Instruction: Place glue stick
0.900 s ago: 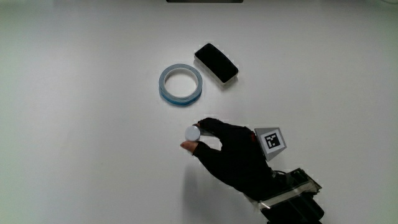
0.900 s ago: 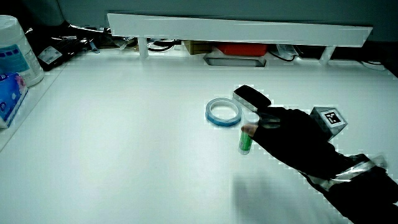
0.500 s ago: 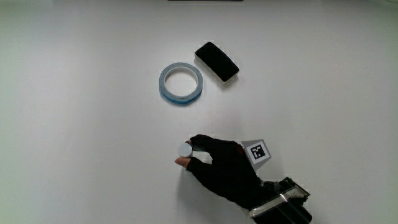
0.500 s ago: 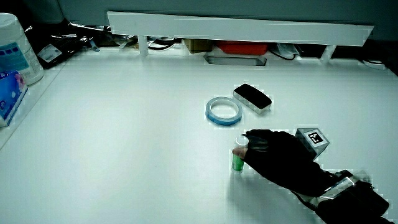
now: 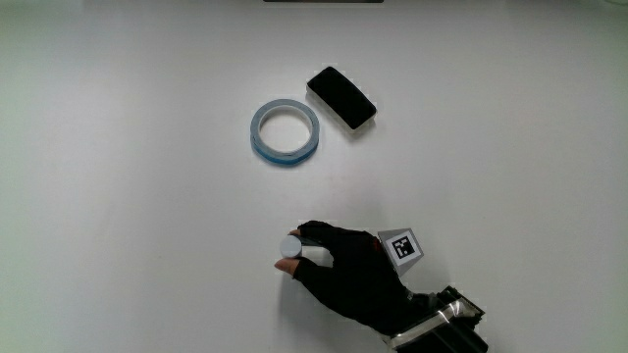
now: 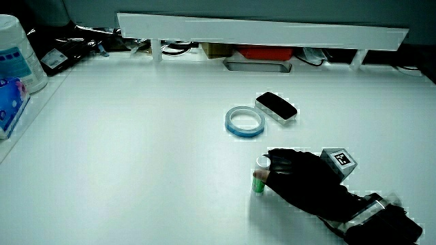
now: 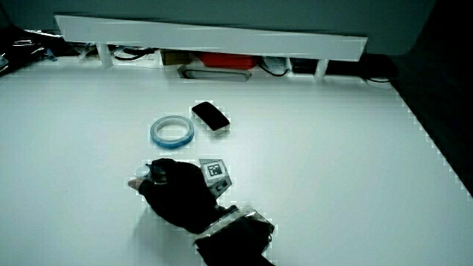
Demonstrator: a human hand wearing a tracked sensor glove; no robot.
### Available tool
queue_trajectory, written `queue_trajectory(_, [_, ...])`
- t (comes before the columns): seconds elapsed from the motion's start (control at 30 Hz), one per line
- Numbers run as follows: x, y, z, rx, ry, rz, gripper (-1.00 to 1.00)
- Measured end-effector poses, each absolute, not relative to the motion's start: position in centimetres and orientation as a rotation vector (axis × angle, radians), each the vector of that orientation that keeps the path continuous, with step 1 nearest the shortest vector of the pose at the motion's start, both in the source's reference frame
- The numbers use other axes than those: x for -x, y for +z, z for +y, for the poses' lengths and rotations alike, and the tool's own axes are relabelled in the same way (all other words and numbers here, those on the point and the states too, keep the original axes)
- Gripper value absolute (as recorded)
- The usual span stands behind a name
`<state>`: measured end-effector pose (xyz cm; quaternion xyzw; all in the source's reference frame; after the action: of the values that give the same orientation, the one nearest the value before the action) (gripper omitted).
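The glue stick (image 5: 290, 245) stands upright with a white cap and a green body (image 6: 259, 182). It rests on the white table (image 5: 118, 216) or just above it; contact cannot be made out. The hand (image 5: 348, 275) grips it by the cap end between thumb and fingers, nearer to the person than the tape roll. In a side view the stick (image 7: 138, 179) shows at the fingertips of the hand (image 7: 174, 193), mostly hidden by the glove.
A blue and white tape roll (image 5: 285, 131) lies flat farther from the person than the hand, with a black and white eraser-like block (image 5: 341, 98) beside it. A low partition (image 6: 262, 33) runs along the table's edge. Tissue packs and a canister (image 6: 17, 54) stand at a corner.
The hand has carried the glue stick away from the tape roll toward the person and lowered it toward the table. The tape roll and block have not moved.
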<state>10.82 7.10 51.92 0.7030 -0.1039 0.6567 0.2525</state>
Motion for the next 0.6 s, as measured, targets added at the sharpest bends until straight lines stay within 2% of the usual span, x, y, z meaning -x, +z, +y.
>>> queue_trajectory(0.6, [-11.46, 51.57, 7.47, -1.894, 1.767, -0.263, -0.73])
